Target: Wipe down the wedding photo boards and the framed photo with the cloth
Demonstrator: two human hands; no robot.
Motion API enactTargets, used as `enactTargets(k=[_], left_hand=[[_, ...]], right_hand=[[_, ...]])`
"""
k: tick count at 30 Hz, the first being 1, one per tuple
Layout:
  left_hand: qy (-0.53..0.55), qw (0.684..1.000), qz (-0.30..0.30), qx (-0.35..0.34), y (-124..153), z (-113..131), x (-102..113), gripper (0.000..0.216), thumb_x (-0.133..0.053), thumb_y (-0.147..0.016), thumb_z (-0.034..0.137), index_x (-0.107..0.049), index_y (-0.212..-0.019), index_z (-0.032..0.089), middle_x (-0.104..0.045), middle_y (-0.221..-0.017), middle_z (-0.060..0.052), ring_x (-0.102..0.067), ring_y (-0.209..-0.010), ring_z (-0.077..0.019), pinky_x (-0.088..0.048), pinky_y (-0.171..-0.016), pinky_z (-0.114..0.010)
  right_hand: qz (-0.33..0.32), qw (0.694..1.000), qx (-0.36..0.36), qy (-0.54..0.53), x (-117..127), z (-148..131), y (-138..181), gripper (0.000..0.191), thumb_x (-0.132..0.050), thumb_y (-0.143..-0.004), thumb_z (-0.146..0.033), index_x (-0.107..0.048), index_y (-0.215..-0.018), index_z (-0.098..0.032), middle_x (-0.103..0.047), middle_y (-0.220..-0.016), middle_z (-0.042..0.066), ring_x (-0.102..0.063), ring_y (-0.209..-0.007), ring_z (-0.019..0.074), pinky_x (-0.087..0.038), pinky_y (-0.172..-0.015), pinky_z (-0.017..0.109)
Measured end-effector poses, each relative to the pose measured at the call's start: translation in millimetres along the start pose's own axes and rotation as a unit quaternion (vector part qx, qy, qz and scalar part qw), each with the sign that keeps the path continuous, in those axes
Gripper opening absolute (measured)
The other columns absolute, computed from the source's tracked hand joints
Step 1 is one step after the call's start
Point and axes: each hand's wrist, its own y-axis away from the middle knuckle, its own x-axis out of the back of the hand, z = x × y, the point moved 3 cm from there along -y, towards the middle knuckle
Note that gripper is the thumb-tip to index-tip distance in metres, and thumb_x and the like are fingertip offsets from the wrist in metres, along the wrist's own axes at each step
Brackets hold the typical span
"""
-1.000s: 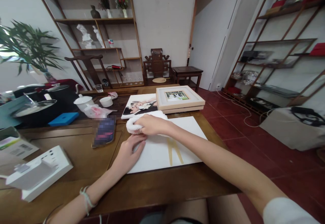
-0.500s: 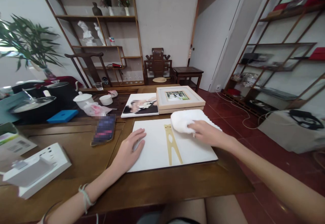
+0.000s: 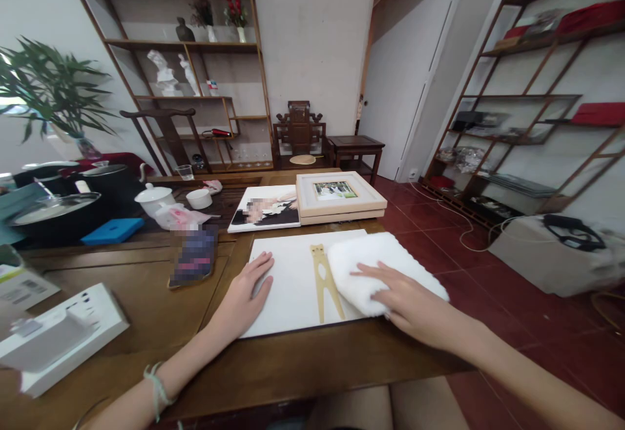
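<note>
A white board lies flat on the wooden table in front of me. My left hand rests on its left edge, fingers stretched out, holding nothing. Down the middle of the board is a flat yellowish cat-shaped figure with eared head, oval hole and two long legs; I cannot tell whether it is a loose piece or part of the surface. My right hand presses on a fluffy white cloth, with the fingers partly sunk into it. The cloth covers the board's right side and touches the figure.
Behind the board lie a photo print and stacked pale frames. To the left are a phone, a white power strip, a blue box, a white teapot and a dark pot. The table's right edge is close to my right arm.
My right hand has moved the cloth toward me over the board's right side, and the cloth is now spread wider. My left hand stays on the board's left edge. The view has shifted slightly.
</note>
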Motion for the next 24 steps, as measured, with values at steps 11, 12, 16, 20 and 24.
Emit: enactTargets(k=[11,12,16,20,24], left_hand=[[-0.002,1.0,0.0,0.004,0.0,0.4,0.0,0.045,-0.038,-0.086,0.036,-0.055,-0.119,0.012,-0.05,-0.132,-0.01,-0.04,-0.126,-0.0218,-0.029,-0.106,-0.038],[-0.003,1.0,0.001,0.003,0.0,0.1,-0.3,0.044,-0.038,-0.086,0.036,-0.055,-0.119,0.012,-0.05,-0.132,-0.01,-0.04,-0.126,-0.0218,-0.029,-0.106,-0.039],[-0.005,1.0,0.004,-0.001,-0.4,-1.1,-1.1,0.045,-0.038,-0.086,0.035,-0.055,-0.119,0.011,-0.049,-0.132,-0.011,-0.041,-0.126,-0.022,-0.031,-0.106,-0.04],[-0.006,1.0,0.008,-0.002,-0.6,-0.4,-1.1,0.044,-0.038,-0.085,0.035,-0.055,-0.119,0.011,-0.05,-0.132,-0.011,-0.042,-0.124,-0.0226,-0.032,-0.105,-0.041],[-0.006,1.0,0.01,-0.001,-0.3,1.4,0.0,0.042,-0.039,-0.085,0.034,-0.056,-0.118,0.013,-0.05,-0.131,-0.01,-0.042,-0.124,-0.023,-0.033,-0.104,-0.042]], right_hand=[[0.061,0.998,-0.016,0.016,-6.9,31.2,-49.9,0.039,-0.041,-0.064,0.005,-0.063,-0.091,-0.011,-0.048,-0.13,0.018,-0.035,-0.126,0.0263,-0.023,-0.106,0.049],[0.055,0.998,-0.013,0.012,-6.8,25.3,-41.1,0.038,-0.041,-0.063,0.005,-0.064,-0.088,-0.012,-0.047,-0.131,0.017,-0.034,-0.127,0.0261,-0.022,-0.106,0.049],[0.002,1.0,0.0,-0.006,-1.5,-7.2,6.0,0.038,-0.039,-0.061,0.007,-0.063,-0.08,-0.015,-0.045,-0.134,0.011,-0.028,-0.13,0.0235,-0.02,-0.108,0.048],[-0.051,0.998,-0.002,-0.034,9.0,-35.0,43.8,0.037,-0.04,-0.062,0.004,-0.063,-0.081,-0.018,-0.042,-0.136,0.007,-0.026,-0.131,0.0227,-0.024,-0.107,0.046],[-0.063,0.997,-0.016,-0.027,12.5,-32.3,38.0,0.039,-0.04,-0.064,0.004,-0.064,-0.085,-0.017,-0.043,-0.136,0.008,-0.029,-0.129,0.0228,-0.027,-0.106,0.045]])
